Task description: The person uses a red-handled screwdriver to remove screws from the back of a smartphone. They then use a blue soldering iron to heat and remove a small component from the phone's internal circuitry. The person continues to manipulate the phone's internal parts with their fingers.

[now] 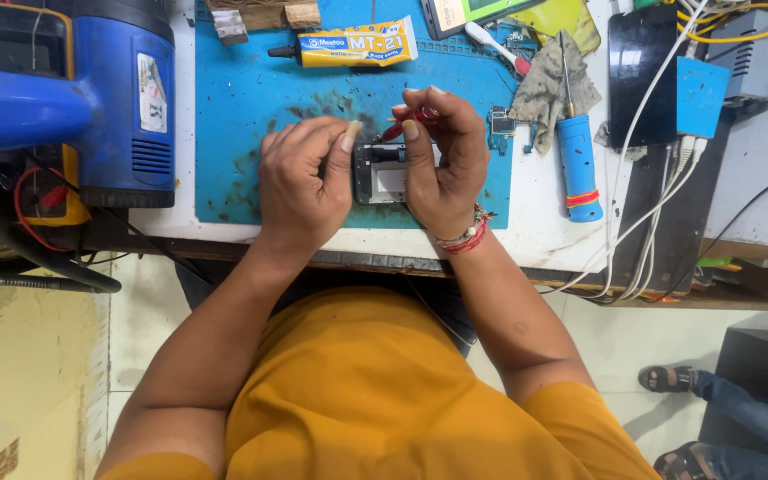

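Note:
An opened phone frame (381,174) lies on the blue work mat (242,98), between both of my hands. My left hand (304,182) curls around its left edge, thumb on the top corner. My right hand (442,156) grips its right side and pinches a thin red-handled tool (404,124) whose tip points down at the phone's top. Much of the phone is hidden by my fingers.
A blue hot-air station (91,80) stands at the left, a yellow glue tube (353,46) at the mat's top. A blue-handled screwdriver (578,164), a grey rag (548,84), a small circuit board (501,123), a black phone (640,76) and white cables (660,196) lie right. Another person's sandalled feet (677,418) show bottom right.

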